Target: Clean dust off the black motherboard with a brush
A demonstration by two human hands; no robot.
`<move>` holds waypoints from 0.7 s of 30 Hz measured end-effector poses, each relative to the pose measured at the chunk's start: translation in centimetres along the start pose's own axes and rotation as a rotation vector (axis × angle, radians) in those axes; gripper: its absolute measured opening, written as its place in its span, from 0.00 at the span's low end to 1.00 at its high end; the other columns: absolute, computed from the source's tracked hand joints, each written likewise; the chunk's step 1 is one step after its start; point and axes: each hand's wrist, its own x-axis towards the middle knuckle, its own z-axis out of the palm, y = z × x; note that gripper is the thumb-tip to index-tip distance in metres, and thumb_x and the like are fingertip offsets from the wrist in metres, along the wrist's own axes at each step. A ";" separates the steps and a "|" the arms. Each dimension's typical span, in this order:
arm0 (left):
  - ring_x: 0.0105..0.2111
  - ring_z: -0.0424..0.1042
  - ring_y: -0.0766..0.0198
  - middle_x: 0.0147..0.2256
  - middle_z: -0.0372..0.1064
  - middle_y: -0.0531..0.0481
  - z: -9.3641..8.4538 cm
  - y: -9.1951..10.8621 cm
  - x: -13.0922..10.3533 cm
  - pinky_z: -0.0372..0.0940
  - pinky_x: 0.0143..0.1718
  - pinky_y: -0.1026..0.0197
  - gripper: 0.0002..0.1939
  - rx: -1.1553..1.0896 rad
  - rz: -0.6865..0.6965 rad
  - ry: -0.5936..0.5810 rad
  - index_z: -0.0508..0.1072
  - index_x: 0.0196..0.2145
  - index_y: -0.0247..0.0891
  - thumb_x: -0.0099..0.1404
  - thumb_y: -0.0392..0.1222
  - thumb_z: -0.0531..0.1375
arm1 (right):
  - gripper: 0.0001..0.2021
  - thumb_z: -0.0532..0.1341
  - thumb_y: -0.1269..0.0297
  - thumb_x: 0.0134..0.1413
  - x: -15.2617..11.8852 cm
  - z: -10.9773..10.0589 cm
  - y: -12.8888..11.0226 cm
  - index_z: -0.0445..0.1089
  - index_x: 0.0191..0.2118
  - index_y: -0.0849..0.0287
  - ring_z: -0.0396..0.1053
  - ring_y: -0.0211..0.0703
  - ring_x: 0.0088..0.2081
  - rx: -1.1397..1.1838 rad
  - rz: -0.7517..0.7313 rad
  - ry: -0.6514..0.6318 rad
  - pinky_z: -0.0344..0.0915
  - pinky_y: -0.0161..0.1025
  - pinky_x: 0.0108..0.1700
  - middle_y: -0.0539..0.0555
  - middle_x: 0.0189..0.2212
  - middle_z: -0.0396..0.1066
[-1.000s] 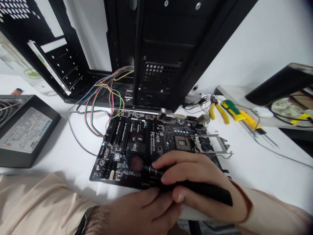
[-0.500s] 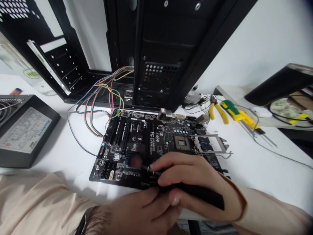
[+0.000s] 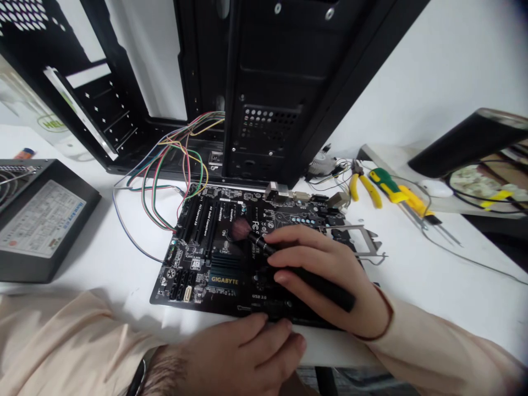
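Observation:
A black motherboard (image 3: 264, 286) lies flat on the white table, with thin coloured wires attached at its left side. My right hand (image 3: 322, 269) is closed around the black handle of a brush (image 3: 242, 230). Its pinkish bristles are over the board near the round battery area, above the GIGABYTE heatsink (image 3: 225, 275). At the board's near edge rests my left hand (image 3: 251, 352), its fingers bent and side by side; the fingertips touch the edge, and nothing else shows in it.
Behind the board stands an open black computer case (image 3: 272, 66). A power supply (image 3: 45, 220) sits at the left. To the right lie yellow pliers (image 3: 365, 187), a green and yellow screwdriver (image 3: 388, 184), another yellow-handled tool (image 3: 414, 202) and cables.
The brush and my right hand have moved up and away from me, from the heatsink to the battery area. My left hand has stayed near the front edge.

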 end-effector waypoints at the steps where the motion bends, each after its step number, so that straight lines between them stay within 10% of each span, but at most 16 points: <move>1: 0.51 0.65 0.65 0.52 0.69 0.56 0.0 0.0 0.1 0.59 0.51 0.62 0.16 -0.001 0.000 0.002 0.75 0.44 0.40 0.73 0.38 0.48 | 0.07 0.59 0.74 0.56 0.0 0.0 0.0 0.69 0.41 0.61 0.70 0.36 0.45 0.003 -0.002 0.008 0.68 0.32 0.48 0.59 0.46 0.69; 7: 0.49 0.66 0.65 0.52 0.69 0.58 -0.3 0.0 -0.1 0.60 0.48 0.62 0.16 0.028 0.017 -0.029 0.74 0.46 0.40 0.73 0.37 0.47 | 0.07 0.59 0.71 0.58 -0.2 0.2 -0.2 0.69 0.42 0.61 0.69 0.37 0.48 0.133 -0.062 -0.151 0.67 0.33 0.51 0.58 0.43 0.71; 21: 0.50 0.66 0.66 0.50 0.70 0.53 -0.3 0.0 -0.1 0.59 0.49 0.62 0.16 0.006 0.005 -0.012 0.73 0.47 0.38 0.73 0.37 0.46 | 0.09 0.58 0.73 0.58 -0.2 0.6 0.1 0.68 0.44 0.60 0.69 0.36 0.48 0.055 -0.026 -0.061 0.68 0.32 0.50 0.60 0.47 0.69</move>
